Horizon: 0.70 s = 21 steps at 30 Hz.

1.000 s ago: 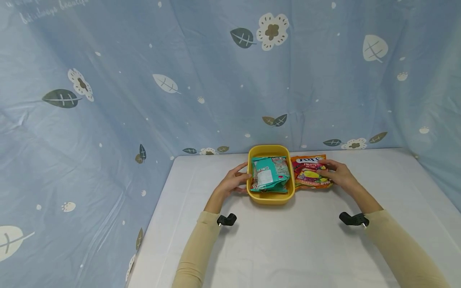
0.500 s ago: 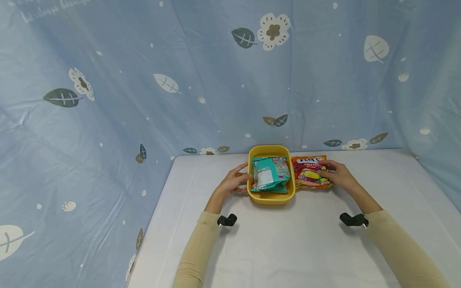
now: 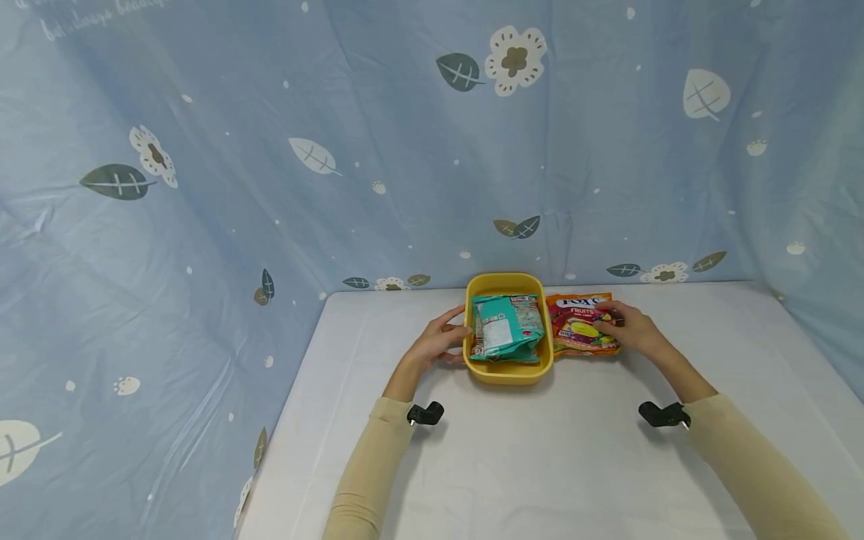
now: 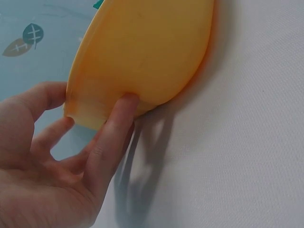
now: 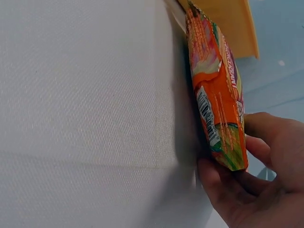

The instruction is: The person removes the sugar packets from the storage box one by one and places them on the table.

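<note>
A yellow plastic container [image 3: 508, 379] stands near the back edge of the table in the head view. Inside it lie teal snack packets [image 3: 508, 326]. My left hand [image 3: 439, 339] holds the container's left side, its thumb at the rim and fingertips against the outer wall in the left wrist view. Flush along the container's right side lies an orange and red bag of fruit candy [image 3: 579, 324], printed "FOX'S FRUITS". With my right hand [image 3: 633, 330] I grip the bag's right end, thumb over the top; in the right wrist view other fingers [image 5: 216, 185] reach under its lower edge.
A white cloth [image 3: 540, 465] covers the table. Behind and to the left hangs a blue curtain [image 3: 405, 135] with leaf and flower prints, meeting the table's back edge just behind the container. Each wrist carries a small black camera mount [image 3: 425, 413].
The candy bag's right end has drawn in slightly to the left, with my right hand on it. My left hand and the container stay in place.
</note>
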Tool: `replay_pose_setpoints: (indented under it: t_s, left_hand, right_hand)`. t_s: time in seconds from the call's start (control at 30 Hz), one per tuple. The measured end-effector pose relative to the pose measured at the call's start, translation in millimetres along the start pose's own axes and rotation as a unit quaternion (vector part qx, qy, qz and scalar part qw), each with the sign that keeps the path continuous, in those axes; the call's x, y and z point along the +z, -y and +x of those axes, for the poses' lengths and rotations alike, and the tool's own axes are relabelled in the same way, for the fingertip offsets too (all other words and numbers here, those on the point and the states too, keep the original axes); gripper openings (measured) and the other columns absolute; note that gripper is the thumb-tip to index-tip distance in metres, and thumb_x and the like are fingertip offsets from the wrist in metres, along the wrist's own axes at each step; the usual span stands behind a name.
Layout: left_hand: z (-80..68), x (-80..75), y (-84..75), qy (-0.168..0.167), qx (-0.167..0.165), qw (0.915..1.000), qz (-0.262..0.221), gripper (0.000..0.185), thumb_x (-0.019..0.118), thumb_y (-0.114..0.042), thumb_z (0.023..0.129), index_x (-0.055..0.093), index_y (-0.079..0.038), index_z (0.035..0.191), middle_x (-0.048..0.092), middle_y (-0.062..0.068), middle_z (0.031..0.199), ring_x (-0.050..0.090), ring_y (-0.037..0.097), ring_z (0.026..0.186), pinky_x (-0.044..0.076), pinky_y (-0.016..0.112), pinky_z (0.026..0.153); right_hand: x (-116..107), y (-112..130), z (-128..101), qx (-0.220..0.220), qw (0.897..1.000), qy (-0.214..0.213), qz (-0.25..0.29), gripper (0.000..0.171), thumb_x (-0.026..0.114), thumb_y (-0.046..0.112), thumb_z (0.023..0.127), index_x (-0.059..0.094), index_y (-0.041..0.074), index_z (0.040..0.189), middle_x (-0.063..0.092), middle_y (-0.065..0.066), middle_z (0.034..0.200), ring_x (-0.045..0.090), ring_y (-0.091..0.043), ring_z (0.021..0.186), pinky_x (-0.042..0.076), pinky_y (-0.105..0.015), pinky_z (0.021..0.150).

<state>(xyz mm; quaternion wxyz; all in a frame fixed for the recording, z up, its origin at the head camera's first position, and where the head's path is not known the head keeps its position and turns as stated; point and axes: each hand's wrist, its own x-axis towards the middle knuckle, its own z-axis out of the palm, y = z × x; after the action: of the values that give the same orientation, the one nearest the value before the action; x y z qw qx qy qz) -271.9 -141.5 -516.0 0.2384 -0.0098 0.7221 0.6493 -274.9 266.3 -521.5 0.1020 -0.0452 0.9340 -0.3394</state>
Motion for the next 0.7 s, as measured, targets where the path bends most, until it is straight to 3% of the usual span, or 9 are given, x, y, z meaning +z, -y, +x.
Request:
replay_pose_setpoints:
  t_s: [0.27,0.7]
  left_hand:
    - [-0.6,-0.2,0.5,0.008,0.011,0.9998,-0.012,0.061,0.066,-0.023,0.095,0.041,-0.040,0.148,0.058,0.015,0.127,0.070,0.025,0.098,0.064,0.041,0.069]
    - [0.7,0.1,2.7,-0.004,0.007,0.9999,-0.008,0.058,0.066,-0.024,0.094,0.044,-0.042,0.145,0.058,0.015,0.127,0.070,0.022,0.096,0.064,0.041,0.069]
  right_hand:
    - [2.1,2.2,0.9,-0.009,0.999,-0.007,-0.039,0.058,0.053,0.039,0.101,0.040,0.003,0.144,0.035,-0.037,0.146,0.035,-0.057,0.132,0.035,-0.072,0.106]
    - [-0.4,10.6,-1.2,-0.046,0.993,-0.021,-0.105,0.054,0.058,0.029,0.098,0.047,-0.004,0.138,0.052,-0.037,0.128,0.049,-0.053,0.117,0.045,-0.068,0.096]
